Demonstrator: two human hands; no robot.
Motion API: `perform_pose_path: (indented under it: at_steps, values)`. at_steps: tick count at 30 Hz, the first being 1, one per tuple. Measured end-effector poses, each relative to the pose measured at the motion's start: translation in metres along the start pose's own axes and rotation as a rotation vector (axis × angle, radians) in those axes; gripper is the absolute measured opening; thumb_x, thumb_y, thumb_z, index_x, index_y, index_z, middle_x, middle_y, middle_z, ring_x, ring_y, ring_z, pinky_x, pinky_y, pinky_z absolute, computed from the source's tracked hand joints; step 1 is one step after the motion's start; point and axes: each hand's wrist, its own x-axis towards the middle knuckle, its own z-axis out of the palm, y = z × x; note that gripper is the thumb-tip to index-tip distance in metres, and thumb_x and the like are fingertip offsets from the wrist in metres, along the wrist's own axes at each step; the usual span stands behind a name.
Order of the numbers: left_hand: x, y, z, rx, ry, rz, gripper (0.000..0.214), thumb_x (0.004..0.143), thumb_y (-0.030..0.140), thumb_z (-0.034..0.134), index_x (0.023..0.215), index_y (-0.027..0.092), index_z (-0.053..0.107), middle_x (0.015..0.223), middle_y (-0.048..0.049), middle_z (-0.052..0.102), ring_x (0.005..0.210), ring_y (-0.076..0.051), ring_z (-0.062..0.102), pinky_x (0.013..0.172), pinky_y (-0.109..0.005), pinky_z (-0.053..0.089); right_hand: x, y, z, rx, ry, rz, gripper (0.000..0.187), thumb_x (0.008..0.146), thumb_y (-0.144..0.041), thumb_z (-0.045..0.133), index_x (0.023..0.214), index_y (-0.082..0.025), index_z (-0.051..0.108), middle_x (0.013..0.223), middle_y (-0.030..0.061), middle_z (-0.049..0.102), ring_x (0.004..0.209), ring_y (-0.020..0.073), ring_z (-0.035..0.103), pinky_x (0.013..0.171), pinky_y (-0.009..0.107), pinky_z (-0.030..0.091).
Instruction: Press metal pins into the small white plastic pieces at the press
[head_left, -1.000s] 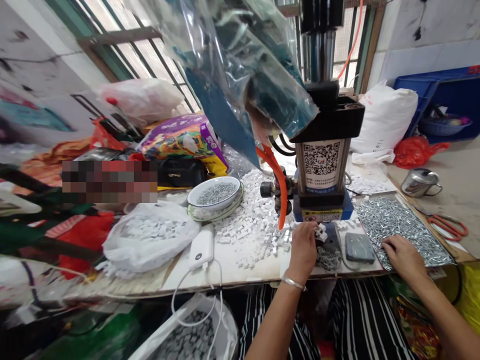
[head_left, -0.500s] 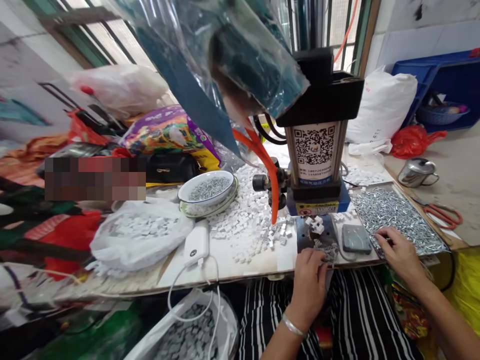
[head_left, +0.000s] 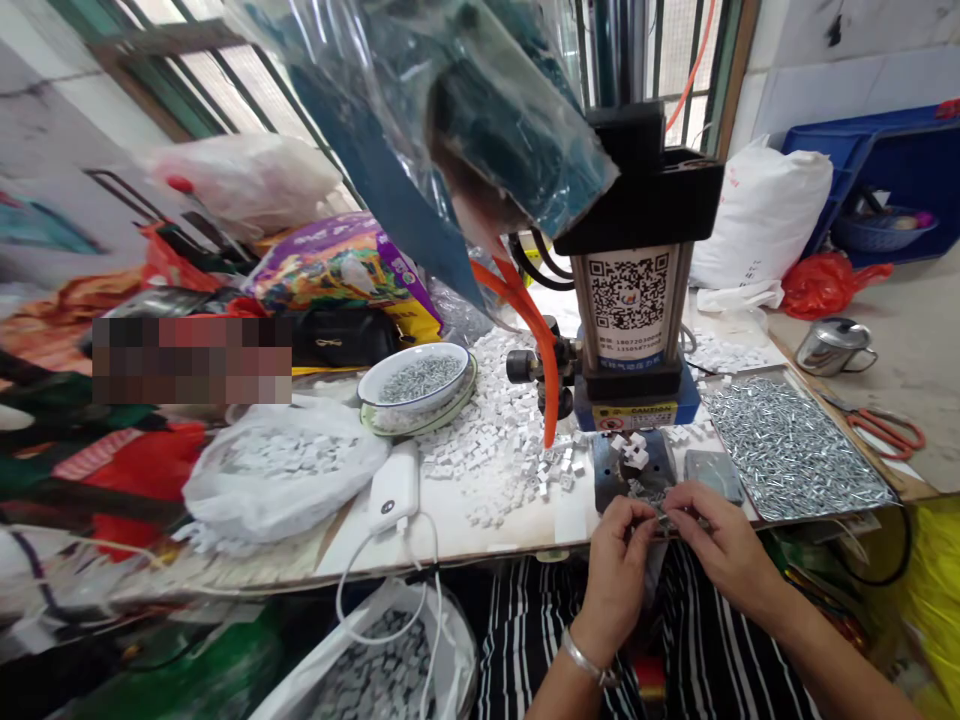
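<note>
My left hand [head_left: 621,545] and my right hand [head_left: 716,535] meet at the table's front edge, just below the base of a pneumatic press [head_left: 634,350]. Both have thumb and fingers pinched together, fingertips almost touching. What they pinch is too small and covered to make out. Small grey pieces [head_left: 646,492] lie right behind the fingertips on the dark press base [head_left: 609,480]. A clump of white plastic pieces [head_left: 631,450] sits on that base. Partly behind my right hand is a flat grey block [head_left: 709,472]. Metal pins fill a tray [head_left: 795,440] to the right.
Loose white pieces [head_left: 487,440] spread over the table left of the press. An enamel bowl of pins [head_left: 416,375], a white power bank [head_left: 394,487] and a plastic bag of white pieces [head_left: 281,455] stand further left. Scissors [head_left: 885,425] and a metal mug [head_left: 836,345] lie at right.
My right hand has moved left from the edge of the pin tray to meet my left hand. The left hand has stayed near the press base, its fingers now turned toward the right hand.
</note>
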Motion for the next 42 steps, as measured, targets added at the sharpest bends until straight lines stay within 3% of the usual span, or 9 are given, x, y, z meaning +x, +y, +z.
perform_pose_path:
  at_steps: [10,15,21,24,29,32,36,39,42]
  values:
    - [-0.004,0.0,-0.006,0.001,-0.053,-0.01,0.013,0.089,0.028,0.059,0.082,0.02,0.066,0.084,-0.0017,0.061,0.083,-0.019,0.055,0.078,-0.03,0.042,0.004,-0.004,-0.002,-0.072,-0.078,-0.026,0.019,0.102,-0.028,0.047,0.089,-0.022,0.059,0.085,0.0019,0.061,0.079,0.0165,0.058,0.072,0.029,0.046]
    - [-0.002,0.0,-0.007,-0.01,-0.069,-0.042,0.014,0.088,0.029,0.06,0.08,0.019,0.066,0.083,-0.0019,0.06,0.082,-0.019,0.054,0.078,-0.03,0.041,0.006,-0.002,-0.001,-0.101,-0.119,-0.099,0.017,0.101,-0.024,0.049,0.092,-0.022,0.064,0.092,0.0041,0.064,0.089,0.018,0.062,0.08,0.031,0.05]
    - [-0.004,0.007,-0.009,-0.309,-0.173,-0.266,0.023,0.084,0.039,0.065,0.075,0.018,0.061,0.066,0.0013,0.054,0.066,-0.015,0.046,0.067,-0.027,0.036,0.0,0.004,0.006,-0.071,-0.077,-0.157,0.018,0.1,-0.025,0.052,0.101,-0.025,0.071,0.105,0.0067,0.068,0.099,0.0191,0.066,0.087,0.032,0.054]
    - [-0.001,0.006,-0.016,-0.233,-0.233,-0.215,0.028,0.087,0.042,0.062,0.073,0.018,0.062,0.066,-0.0001,0.057,0.065,-0.016,0.049,0.067,-0.028,0.038,-0.005,0.006,0.007,-0.03,-0.039,-0.136,0.016,0.099,-0.028,0.055,0.097,-0.024,0.07,0.1,0.0066,0.069,0.095,0.0197,0.067,0.084,0.032,0.055]
    - [0.033,-0.013,-0.047,0.455,0.147,0.051,0.013,0.091,0.02,0.055,0.086,0.02,0.067,0.088,-0.0052,0.065,0.088,-0.023,0.059,0.084,-0.035,0.044,-0.011,0.011,0.002,-0.01,0.026,-0.069,0.015,0.097,-0.033,0.058,0.092,-0.024,0.069,0.093,0.0053,0.07,0.088,0.0204,0.067,0.079,0.031,0.054]
    - [0.061,-0.028,-0.062,0.764,0.237,0.05,0.016,0.083,0.006,0.058,0.085,0.019,0.068,0.09,-0.0076,0.064,0.092,-0.025,0.059,0.086,-0.039,0.043,-0.013,0.014,0.001,-0.014,0.018,-0.033,0.017,0.098,-0.034,0.055,0.092,-0.024,0.068,0.089,0.0042,0.069,0.084,0.0195,0.065,0.075,0.03,0.053]
    - [0.079,-0.038,-0.067,0.798,0.284,0.051,0.019,0.079,0.003,0.06,0.069,0.019,0.063,0.084,-0.0086,0.061,0.092,-0.028,0.057,0.087,-0.043,0.041,-0.013,0.014,0.002,-0.003,-0.012,-0.027,0.018,0.101,-0.033,0.051,0.096,-0.024,0.066,0.093,0.0044,0.068,0.088,0.0194,0.065,0.079,0.03,0.051]
    - [0.071,-0.035,-0.062,0.77,0.322,0.066,0.014,0.081,0.005,0.061,0.077,0.018,0.065,0.089,-0.0082,0.063,0.094,-0.027,0.058,0.087,-0.041,0.043,-0.01,0.011,0.003,0.001,-0.012,-0.022,0.019,0.101,-0.033,0.05,0.094,-0.023,0.065,0.09,0.0039,0.067,0.085,0.0187,0.063,0.076,0.029,0.05]
    - [0.049,-0.025,-0.048,0.455,0.275,0.022,0.006,0.085,0.017,0.062,0.09,0.018,0.066,0.085,-0.0039,0.064,0.082,-0.021,0.059,0.077,-0.033,0.046,-0.005,0.005,0.006,0.026,0.011,-0.031,0.019,0.101,-0.033,0.051,0.093,-0.023,0.065,0.089,0.0035,0.066,0.084,0.0182,0.062,0.076,0.028,0.05]
